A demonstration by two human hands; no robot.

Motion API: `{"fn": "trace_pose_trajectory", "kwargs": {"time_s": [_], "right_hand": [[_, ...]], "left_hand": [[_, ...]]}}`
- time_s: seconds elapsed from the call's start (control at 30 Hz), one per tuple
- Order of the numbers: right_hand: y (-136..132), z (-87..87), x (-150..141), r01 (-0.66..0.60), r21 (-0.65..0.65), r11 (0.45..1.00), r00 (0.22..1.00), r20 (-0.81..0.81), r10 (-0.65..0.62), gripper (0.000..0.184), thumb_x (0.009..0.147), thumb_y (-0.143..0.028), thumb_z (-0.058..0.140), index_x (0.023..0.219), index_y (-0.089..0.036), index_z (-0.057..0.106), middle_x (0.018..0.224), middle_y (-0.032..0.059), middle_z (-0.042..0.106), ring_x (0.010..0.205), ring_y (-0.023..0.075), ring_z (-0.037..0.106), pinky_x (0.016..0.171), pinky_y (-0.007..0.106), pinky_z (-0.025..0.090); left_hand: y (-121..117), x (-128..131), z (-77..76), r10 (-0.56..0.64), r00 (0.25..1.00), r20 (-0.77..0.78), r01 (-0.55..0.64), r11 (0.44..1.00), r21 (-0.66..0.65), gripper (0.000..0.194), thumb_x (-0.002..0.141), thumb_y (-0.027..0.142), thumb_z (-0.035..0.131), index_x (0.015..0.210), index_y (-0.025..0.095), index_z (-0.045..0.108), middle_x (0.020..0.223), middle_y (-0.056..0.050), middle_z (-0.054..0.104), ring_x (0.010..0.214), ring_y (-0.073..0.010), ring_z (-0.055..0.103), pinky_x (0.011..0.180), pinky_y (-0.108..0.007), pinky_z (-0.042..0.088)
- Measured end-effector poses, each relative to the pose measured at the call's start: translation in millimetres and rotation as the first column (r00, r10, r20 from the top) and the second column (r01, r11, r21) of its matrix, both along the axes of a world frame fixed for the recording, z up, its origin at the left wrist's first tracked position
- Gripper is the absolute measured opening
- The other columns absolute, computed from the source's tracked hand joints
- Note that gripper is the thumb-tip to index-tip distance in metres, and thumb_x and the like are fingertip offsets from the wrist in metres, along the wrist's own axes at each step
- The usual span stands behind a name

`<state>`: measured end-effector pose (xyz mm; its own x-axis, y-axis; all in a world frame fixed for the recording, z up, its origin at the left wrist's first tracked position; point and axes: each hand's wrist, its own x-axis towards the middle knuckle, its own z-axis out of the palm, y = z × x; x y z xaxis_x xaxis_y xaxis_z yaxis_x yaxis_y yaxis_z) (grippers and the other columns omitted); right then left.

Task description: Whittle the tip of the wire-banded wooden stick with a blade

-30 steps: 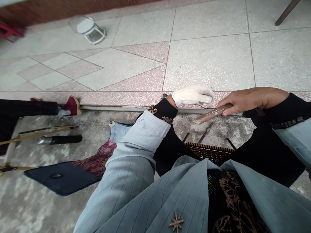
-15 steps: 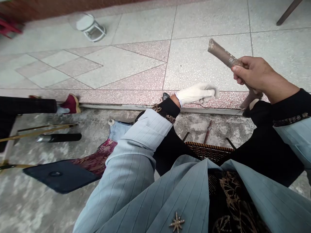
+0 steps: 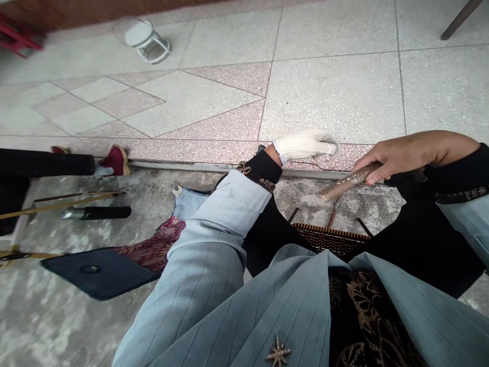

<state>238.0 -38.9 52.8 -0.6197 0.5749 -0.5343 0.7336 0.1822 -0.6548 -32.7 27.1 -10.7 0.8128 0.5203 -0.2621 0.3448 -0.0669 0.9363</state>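
Soft, diffuse light; source out of view. Pale floor tiles (image 3: 336,92) bright, concrete (image 3: 145,191) duller grey, shadows faint. White glove (image 3: 301,146) nearly washed out; black trousers (image 3: 424,234) swallow detail. Centre fairly sharp, wooden stick's (image 3: 340,188) far end slightly soft. Red stool (image 3: 17,38) blurred, smeary halo beside white stool (image 3: 139,33). Wide-angle stretch toward edges.

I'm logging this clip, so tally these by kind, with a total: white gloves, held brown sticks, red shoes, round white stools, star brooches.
White glove: 1, on the left hand
Brown stick: 1, in the right hand
Red shoes: 2, one partly hidden
Round white stool: 1
Star brooch: 1
Total: 6
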Motion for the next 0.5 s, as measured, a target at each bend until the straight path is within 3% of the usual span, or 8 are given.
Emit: {"fn": "trace_pose_trajectory", "kwargs": {"time_s": [0.07, 0.17, 0.23, 0.3, 0.4, 0.47, 0.5], "right_hand": [[1, 6.0, -2, 0.043, -0.051, 0.998, 0.990, -0.132, -0.050, 0.043, 0.086, -0.066, 0.081, 0.113, -0.034, 0.090, 0.102, 0.0044, 0.081, 0.096, 0.0313, 0.075, 0.085, 0.045, 0.059], [5, 9.1, -5, 0.327, 0.060, 0.943, 0.907, -0.299, -0.295, 0.044, 0.098, -0.065, 0.073, 0.113, -0.024, 0.081, 0.086, 0.0055, 0.070, 0.079, 0.0226, 0.064, 0.077, 0.039, 0.054], [9, 5.9, -7, 0.491, 0.138, 0.860, 0.848, -0.302, -0.436, 0.036, 0.103, -0.055, 0.068, 0.112, -0.021, 0.076, 0.086, 0.0071, 0.068, 0.077, 0.0217, 0.062, 0.076, 0.039, 0.053], [16, -1.4, -6, 0.562, 0.275, 0.780, 0.827, -0.179, -0.532, 0.032, 0.102, -0.045, 0.066, 0.121, -0.021, 0.075, 0.093, 0.0107, 0.072, 0.083, 0.0254, 0.066, 0.077, 0.041, 0.052], [26, -16.1, 0, 0.429, 0.499, 0.753, 0.830, 0.110, -0.546, 0.050, 0.100, -0.047, 0.067, 0.144, -0.024, 0.072, 0.106, 0.0151, 0.078, 0.092, 0.0337, 0.071, 0.080, 0.047, 0.052], [28, -23.5, 7, 0.262, 0.508, 0.821, 0.848, 0.285, -0.447, 0.052, 0.099, -0.050, 0.066, 0.143, -0.023, 0.075, 0.107, 0.0166, 0.080, 0.091, 0.0362, 0.072, 0.080, 0.049, 0.054], [27, -25.2, 10, 0.189, 0.445, 0.876, 0.872, 0.334, -0.358, 0.048, 0.099, -0.049, 0.065, 0.137, -0.023, 0.079, 0.107, 0.0165, 0.081, 0.091, 0.0363, 0.073, 0.080, 0.050, 0.055]], "left_hand": [[-2, 4, -5.6, 0.087, 0.994, 0.060, -0.083, 0.994, -0.067, 0.015, 0.100, 0.029, 0.074, 0.093, 0.016, 0.075, 0.085, -0.001, 0.068, 0.069, -0.0099, 0.051, 0.069, -0.029, 0.044], [-8, 11, -11.8, 0.230, 0.960, 0.158, -0.215, 0.971, -0.107, 0.019, 0.110, 0.029, 0.061, 0.100, 0.017, 0.072, 0.091, -0.001, 0.069, 0.072, -0.0098, 0.050, 0.071, -0.028, 0.046], [-14, 13, -12.6, 0.159, 0.979, 0.126, -0.147, 0.984, -0.103, 0.024, 0.112, 0.030, 0.057, 0.099, 0.017, 0.071, 0.086, 0.000, 0.063, 0.071, -0.0093, 0.051, 0.068, -0.026, 0.044], [-18, 13, -10.1, 0.040, 0.996, 0.084, -0.030, 0.993, -0.110, 0.025, 0.112, 0.033, 0.057, 0.101, 0.016, 0.072, 0.089, 0.000, 0.062, 0.072, -0.0086, 0.052, 0.069, -0.024, 0.046], [-22, 7, -1.7, -0.091, 0.994, 0.055, 0.097, 0.988, -0.117, 0.023, 0.109, 0.038, 0.061, 0.110, 0.018, 0.073, 0.097, 0.000, 0.064, 0.070, -0.0082, 0.050, 0.066, -0.024, 0.046], [-21, 2, 4.2, -0.165, 0.986, -0.001, 0.164, 0.985, -0.057, 0.022, 0.107, 0.037, 0.063, 0.107, 0.018, 0.074, 0.092, 0.001, 0.062, 0.069, -0.0088, 0.050, 0.065, -0.023, 0.044], [-20, 0, 6.4, -0.173, 0.984, -0.028, 0.173, 0.985, -0.028, 0.021, 0.105, 0.036, 0.065, 0.104, 0.018, 0.075, 0.090, 0.002, 0.062, 0.070, -0.0092, 0.051, 0.064, -0.024, 0.043]]}}
